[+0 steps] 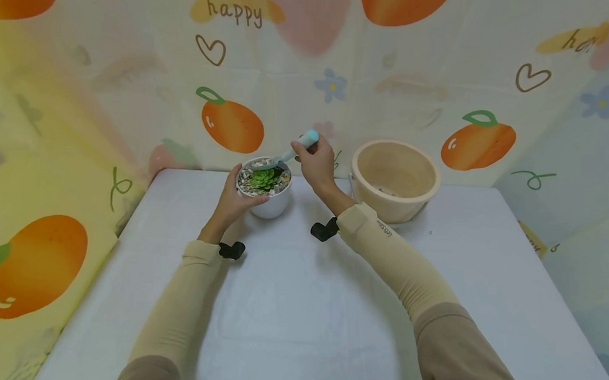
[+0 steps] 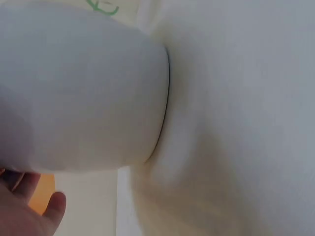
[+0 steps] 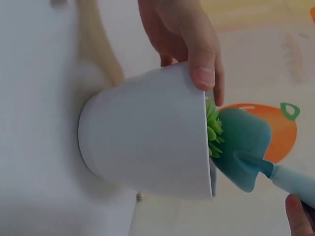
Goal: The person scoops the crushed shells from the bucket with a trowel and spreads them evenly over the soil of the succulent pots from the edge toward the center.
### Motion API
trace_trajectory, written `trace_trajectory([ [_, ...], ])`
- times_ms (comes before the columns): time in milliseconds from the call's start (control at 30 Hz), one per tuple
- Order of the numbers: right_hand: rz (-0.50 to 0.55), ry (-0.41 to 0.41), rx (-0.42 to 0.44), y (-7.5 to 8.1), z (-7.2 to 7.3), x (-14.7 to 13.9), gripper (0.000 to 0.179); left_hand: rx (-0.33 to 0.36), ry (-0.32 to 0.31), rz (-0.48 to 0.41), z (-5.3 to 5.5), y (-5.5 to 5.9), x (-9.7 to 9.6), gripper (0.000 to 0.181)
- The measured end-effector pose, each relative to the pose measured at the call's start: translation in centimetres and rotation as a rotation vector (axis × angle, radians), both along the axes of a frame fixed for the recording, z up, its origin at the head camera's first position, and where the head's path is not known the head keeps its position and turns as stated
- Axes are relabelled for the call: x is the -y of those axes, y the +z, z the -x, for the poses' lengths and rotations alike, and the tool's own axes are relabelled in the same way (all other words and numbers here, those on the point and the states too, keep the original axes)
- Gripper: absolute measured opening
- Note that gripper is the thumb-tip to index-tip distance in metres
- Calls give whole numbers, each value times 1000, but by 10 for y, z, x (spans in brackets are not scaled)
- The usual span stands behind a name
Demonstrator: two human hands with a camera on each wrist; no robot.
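Observation:
A white flower pot (image 1: 272, 207) stands on the table, holding a green succulent (image 1: 264, 180) among small pebbles (image 1: 245, 179). My left hand (image 1: 231, 197) grips this pot at its rim from the left, thumb along the near side. Above it, my right hand (image 1: 317, 162) holds the pale blue handle of a small trowel (image 1: 307, 139). In the right wrist view the trowel's teal blade (image 3: 243, 135) is over the pot's opening, close to the leaves. Whether the blade carries anything is hidden there. The left wrist view shows mostly the pot's side (image 2: 83, 93).
A larger beige pot (image 1: 371, 197) stands to the right of my right hand, with a few small bits at its bottom. The white-covered table (image 1: 300, 326) meets a fruit-printed cloth backdrop (image 1: 168, 105) behind. Black wrist mounts (image 1: 232, 250) hang at both cuffs.

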State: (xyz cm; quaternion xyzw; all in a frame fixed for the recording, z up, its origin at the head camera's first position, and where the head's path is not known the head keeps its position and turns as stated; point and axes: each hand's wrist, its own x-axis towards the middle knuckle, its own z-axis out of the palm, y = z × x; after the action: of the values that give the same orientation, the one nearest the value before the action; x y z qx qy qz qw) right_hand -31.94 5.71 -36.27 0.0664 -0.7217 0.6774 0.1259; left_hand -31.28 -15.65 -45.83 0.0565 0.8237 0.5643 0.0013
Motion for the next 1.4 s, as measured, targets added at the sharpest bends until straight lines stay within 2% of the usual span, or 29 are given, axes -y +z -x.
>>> trace_trajectory([
  [200,79,-7,56,-2,-1,0,29,-70,99,25,-9,-5,-13,117],
  [300,148,-8,91,-4,-1,-1,30,-76,116,45,-14,-7,-16,119],
  [400,185,-7,109,-5,0,0,29,-69,87,54,-13,-7,-9,118],
  [500,184,-3,114,-5,0,1,29,-58,20,43,-8,-5,2,115],
  [600,186,-2,116,-5,0,1,31,-19,-44,40,-3,-1,11,115],
  [733,201,3,121,-4,1,0,31,35,-70,37,1,1,14,115],
  [867,205,-4,127,-2,3,-1,32,25,-46,21,2,0,10,115],
  [1067,215,-33,105,4,4,-1,36,-49,6,11,-1,-1,1,112],
  [1300,230,-47,101,5,4,1,32,-96,126,106,-12,-5,-11,117],
  [1400,233,-51,104,5,4,1,34,-94,139,131,-15,-5,-13,122],
])
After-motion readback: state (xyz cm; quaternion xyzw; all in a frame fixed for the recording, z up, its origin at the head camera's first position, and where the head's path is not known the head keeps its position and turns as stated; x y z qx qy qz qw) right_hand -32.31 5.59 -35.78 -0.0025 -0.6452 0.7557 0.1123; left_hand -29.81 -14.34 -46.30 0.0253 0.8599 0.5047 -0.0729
